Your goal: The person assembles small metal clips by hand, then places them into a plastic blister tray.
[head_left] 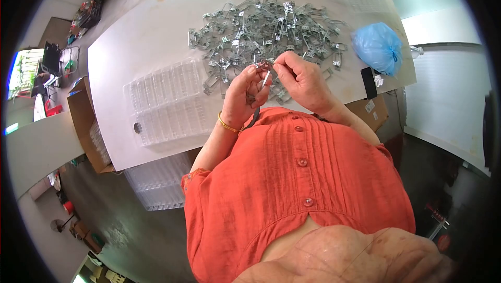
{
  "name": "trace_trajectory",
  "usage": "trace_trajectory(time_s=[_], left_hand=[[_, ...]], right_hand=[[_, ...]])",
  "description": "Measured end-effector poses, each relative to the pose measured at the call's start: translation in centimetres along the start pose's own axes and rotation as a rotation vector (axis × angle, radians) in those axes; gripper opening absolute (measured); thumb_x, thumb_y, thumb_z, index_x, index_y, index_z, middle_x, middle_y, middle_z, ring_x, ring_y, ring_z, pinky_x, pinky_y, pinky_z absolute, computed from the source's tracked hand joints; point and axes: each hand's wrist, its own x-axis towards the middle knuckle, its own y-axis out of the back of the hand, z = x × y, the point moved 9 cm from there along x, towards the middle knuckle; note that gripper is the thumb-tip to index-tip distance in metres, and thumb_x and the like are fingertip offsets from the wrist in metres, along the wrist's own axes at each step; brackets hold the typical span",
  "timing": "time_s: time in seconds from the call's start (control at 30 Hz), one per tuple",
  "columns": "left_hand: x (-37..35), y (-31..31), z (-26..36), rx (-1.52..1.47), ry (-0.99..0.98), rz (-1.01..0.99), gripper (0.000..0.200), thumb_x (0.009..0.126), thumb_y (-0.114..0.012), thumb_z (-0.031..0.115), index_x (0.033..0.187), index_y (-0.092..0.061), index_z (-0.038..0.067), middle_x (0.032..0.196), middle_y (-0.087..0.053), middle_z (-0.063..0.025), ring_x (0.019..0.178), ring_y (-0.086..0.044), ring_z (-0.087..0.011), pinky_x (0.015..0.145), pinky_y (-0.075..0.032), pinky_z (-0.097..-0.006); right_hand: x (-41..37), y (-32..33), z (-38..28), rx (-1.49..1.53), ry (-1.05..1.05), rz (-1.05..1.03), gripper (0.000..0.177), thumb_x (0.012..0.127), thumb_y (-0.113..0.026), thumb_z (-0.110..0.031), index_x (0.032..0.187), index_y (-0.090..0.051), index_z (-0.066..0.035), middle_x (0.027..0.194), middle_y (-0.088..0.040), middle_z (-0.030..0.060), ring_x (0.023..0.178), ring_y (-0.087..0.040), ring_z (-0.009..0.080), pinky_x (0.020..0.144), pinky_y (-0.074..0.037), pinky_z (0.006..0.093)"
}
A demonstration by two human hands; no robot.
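A wide pile of small metal parts point(271, 30) lies on the white table, just beyond my hands. My left hand point(244, 94), with a yellow bangle at the wrist, is closed around a metal part point(266, 78) whose shiny strip shows between the fingers. My right hand point(301, 80) pinches at the upper end of that part, where something small and reddish brown point(265, 65) shows. Both hands meet there, close above the near edge of the pile. Exactly what the right fingertips grip is too small to tell.
Clear plastic trays point(169, 100) lie on the table point(112, 53) at left, with more trays point(159, 181) below its edge. A blue plastic bag point(378, 48) and a black phone-like object point(368, 83) are at right. Cardboard boxes point(83, 121) flank the table.
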Motion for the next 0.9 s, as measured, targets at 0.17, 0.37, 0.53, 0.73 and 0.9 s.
trace_trajectory(time_s=[0.17, 0.37, 0.53, 0.73, 0.9], left_hand=[[0.6, 0.9, 0.2, 0.13, -0.048, 0.127, 0.04, 0.106, -0.044, 0.036, 0.12, -0.058, 0.001, 0.097, -0.06, -0.0072, 0.056, -0.042, -0.0102, 0.047, -0.03, -0.0236], [1.6, 1.3, -0.3, 0.222, -0.033, 0.226, 0.039, 0.105, -0.048, 0.036, 0.12, -0.057, 0.002, 0.097, -0.06, -0.0063, 0.059, -0.042, -0.0086, 0.048, -0.029, -0.023], [2.3, 1.5, -0.4, 0.282, -0.032, 0.278, 0.037, 0.106, -0.047, 0.034, 0.123, -0.056, 0.003, 0.097, -0.06, -0.0057, 0.059, -0.042, -0.008, 0.048, -0.029, -0.0226], [3.2, 1.4, -0.3, 0.375, -0.056, 0.295, 0.037, 0.106, -0.048, 0.032, 0.127, -0.056, 0.003, 0.094, -0.061, -0.0044, 0.059, -0.043, -0.0071, 0.048, -0.029, -0.0218], [2.9, 1.4, 0.1, 0.434, -0.065, 0.31, 0.038, 0.106, -0.052, 0.03, 0.132, -0.055, 0.003, 0.092, -0.061, -0.0006, 0.061, -0.042, -0.0045, 0.051, -0.031, -0.0197]], right_hand=[[1.3, 0.1, 0.6, 0.019, -0.016, -0.074, 0.008, 0.099, -0.06, -0.011, 0.097, -0.059, -0.004, 0.07, -0.062, 0.0126, 0.057, -0.058, 0.0203, 0.055, -0.046, 0.0333], [2.5, 0.7, 1.7, 0.032, -0.052, -0.161, 0.008, 0.098, -0.059, -0.01, 0.095, -0.059, -0.003, 0.073, -0.063, 0.0146, 0.06, -0.062, 0.0244, 0.057, -0.048, 0.0352], [3.0, 1.1, 2.2, 0.015, -0.031, -0.174, 0.008, 0.098, -0.059, -0.009, 0.094, -0.057, -0.003, 0.074, -0.063, 0.0165, 0.062, -0.063, 0.0303, 0.058, -0.048, 0.0376], [3.2, 1.7, 2.8, 0.012, -0.034, -0.161, 0.008, 0.099, -0.059, -0.009, 0.094, -0.056, -0.003, 0.073, -0.06, 0.0148, 0.063, -0.06, 0.0275, 0.058, -0.047, 0.0371], [3.1, 1.7, 3.0, 0.018, -0.051, -0.166, 0.007, 0.1, -0.059, -0.008, 0.095, -0.058, -0.004, 0.073, -0.057, 0.0103, 0.063, -0.053, 0.017, 0.059, -0.045, 0.0324]])
